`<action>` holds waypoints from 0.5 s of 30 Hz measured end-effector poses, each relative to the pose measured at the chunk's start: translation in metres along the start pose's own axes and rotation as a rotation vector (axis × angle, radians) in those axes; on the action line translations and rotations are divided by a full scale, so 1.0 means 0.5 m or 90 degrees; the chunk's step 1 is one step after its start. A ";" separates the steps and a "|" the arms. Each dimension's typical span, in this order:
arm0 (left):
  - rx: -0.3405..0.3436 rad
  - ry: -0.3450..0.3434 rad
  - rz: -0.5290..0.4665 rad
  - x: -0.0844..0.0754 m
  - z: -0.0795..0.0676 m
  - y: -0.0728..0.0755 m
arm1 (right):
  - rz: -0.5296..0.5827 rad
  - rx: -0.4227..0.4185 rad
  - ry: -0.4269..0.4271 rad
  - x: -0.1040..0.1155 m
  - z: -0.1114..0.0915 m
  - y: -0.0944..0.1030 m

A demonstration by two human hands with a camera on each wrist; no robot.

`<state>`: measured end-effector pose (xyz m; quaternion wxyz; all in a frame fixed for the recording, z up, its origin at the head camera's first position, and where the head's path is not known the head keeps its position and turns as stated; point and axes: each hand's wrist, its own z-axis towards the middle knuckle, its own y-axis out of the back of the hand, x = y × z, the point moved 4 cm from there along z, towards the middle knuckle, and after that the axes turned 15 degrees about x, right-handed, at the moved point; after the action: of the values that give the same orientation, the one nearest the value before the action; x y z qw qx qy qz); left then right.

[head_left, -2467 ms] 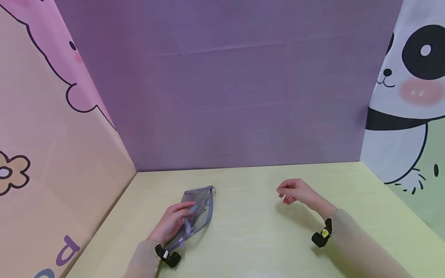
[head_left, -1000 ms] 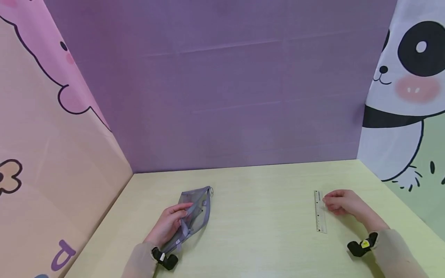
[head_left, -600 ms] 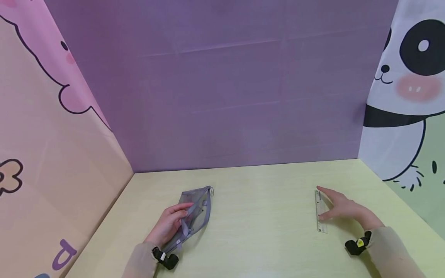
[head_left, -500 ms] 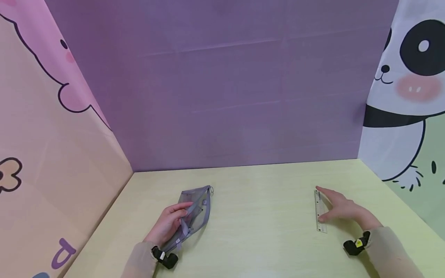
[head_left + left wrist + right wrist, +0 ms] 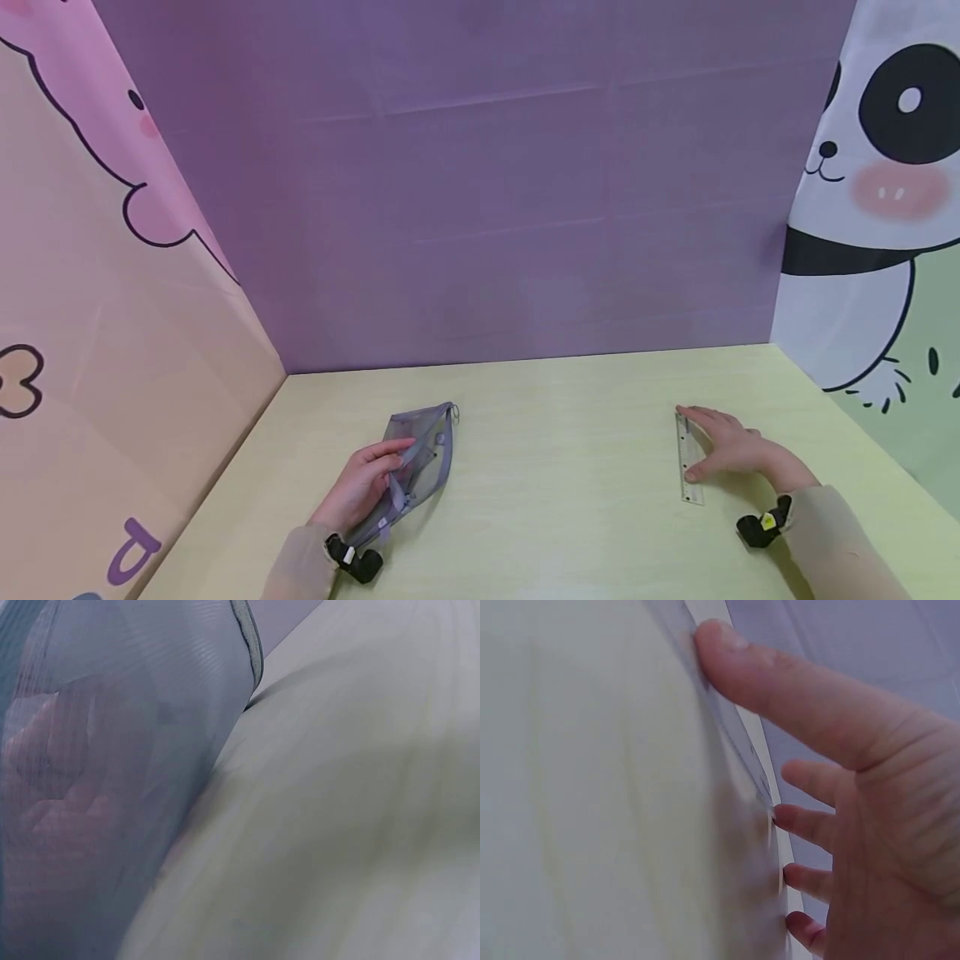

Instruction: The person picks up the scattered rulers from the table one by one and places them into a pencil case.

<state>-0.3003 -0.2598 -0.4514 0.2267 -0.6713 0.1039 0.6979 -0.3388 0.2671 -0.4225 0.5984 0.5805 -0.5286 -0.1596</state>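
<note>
My left hand (image 5: 365, 481) holds a grey-purple mesh zip pouch (image 5: 432, 468) on the left of the table, thumb on the near side. The pouch is tilted, with a small ring at its far corner. Through the mesh (image 5: 157, 787) in the left wrist view, fingers show blurred behind it. What lies inside cannot be made out. On the right, a short clear ruler (image 5: 692, 493) lies lengthwise on the table. My right hand (image 5: 738, 450) spans it, thumb on its face and a fingertip at its far end. In the right wrist view, the thumb (image 5: 780, 690) touches the ruler (image 5: 739, 739).
A pale wood-look table (image 5: 555, 483) stretches between both hands. Behind it rises a purple backdrop (image 5: 525, 208). Printed panels stand at the left (image 5: 150, 317) and at the right (image 5: 855, 317). Each wrist wears a small black camera.
My right hand has moved right from near mid-table. The ruler has come into sight beside it, and the fingers have spread from bunched onto the ruler. My left hand and the pouch stay put.
</note>
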 end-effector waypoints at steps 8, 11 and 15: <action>0.017 -0.013 0.003 -0.002 0.001 -0.002 | -0.002 -0.013 -0.003 -0.003 0.010 -0.001; 0.016 -0.012 0.003 -0.002 0.001 -0.002 | 0.019 -0.028 0.016 0.000 0.016 -0.002; 0.013 -0.011 0.001 0.000 0.000 -0.001 | 0.076 -0.044 0.042 0.002 0.029 -0.005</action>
<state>-0.3002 -0.2595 -0.4514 0.2336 -0.6631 0.1098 0.7026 -0.3493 0.2578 -0.4277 0.6435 0.5320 -0.5364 -0.1230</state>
